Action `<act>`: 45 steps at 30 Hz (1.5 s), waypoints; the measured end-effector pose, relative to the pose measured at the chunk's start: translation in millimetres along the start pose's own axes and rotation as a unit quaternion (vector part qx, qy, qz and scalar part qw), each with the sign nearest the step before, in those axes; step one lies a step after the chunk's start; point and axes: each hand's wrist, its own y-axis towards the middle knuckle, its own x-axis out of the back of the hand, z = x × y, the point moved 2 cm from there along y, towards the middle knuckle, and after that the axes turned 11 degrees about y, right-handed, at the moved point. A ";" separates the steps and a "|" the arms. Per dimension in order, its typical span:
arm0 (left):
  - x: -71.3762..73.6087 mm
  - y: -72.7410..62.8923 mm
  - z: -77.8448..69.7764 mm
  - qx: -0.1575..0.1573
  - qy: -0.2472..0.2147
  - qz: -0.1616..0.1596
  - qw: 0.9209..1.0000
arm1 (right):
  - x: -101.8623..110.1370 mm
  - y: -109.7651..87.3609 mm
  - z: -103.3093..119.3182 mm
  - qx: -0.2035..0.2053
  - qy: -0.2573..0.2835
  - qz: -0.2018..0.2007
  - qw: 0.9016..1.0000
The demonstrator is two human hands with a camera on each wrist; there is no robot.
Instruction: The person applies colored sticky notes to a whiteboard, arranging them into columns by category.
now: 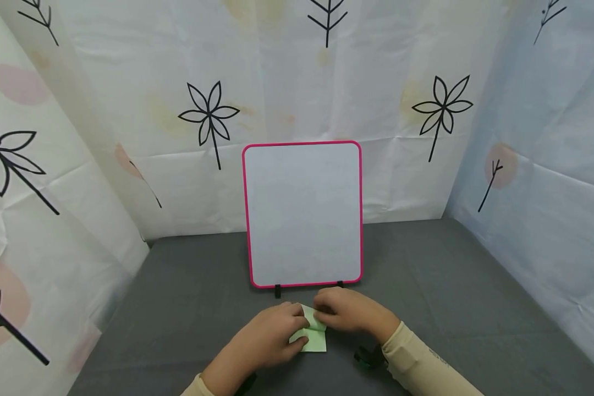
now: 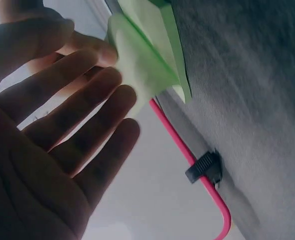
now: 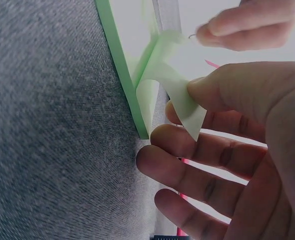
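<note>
A pale green sticky note pad (image 1: 317, 342) lies on the grey table in front of the whiteboard. Its top sheet (image 3: 180, 95) is lifted and curls away from the pad (image 3: 120, 55). My right hand (image 1: 348, 311) pinches a corner of that sheet between thumb and forefinger, its other fingers spread below. My left hand (image 1: 272, 335) is at the pad's left side. In the left wrist view, the left hand (image 2: 52, 120) has its fingers stretched toward the raised sheet (image 2: 137, 65); whether the fingertips touch it is hard to tell.
A whiteboard (image 1: 304, 214) with a pink frame stands upright behind the pad on black clip feet (image 1: 278, 291). Grey cloth covers the table (image 1: 193, 297). Printed fabric walls (image 1: 287, 71) enclose the back and both sides.
</note>
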 end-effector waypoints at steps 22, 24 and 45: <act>-15.0 -1.0 -4.8 -0.002 0.017 0.048 0.999 | 1.6 -1.2 -3.0 0.000 -0.008 -0.007 1.000; -16.4 -1.3 -5.0 -0.003 0.022 0.046 0.999 | 2.1 -1.2 -3.0 -0.002 -0.005 -0.007 1.000; -17.9 -0.8 -10.6 -0.024 -0.004 0.032 0.999 | 2.0 0.0 -5.0 -0.004 -0.005 -0.005 1.000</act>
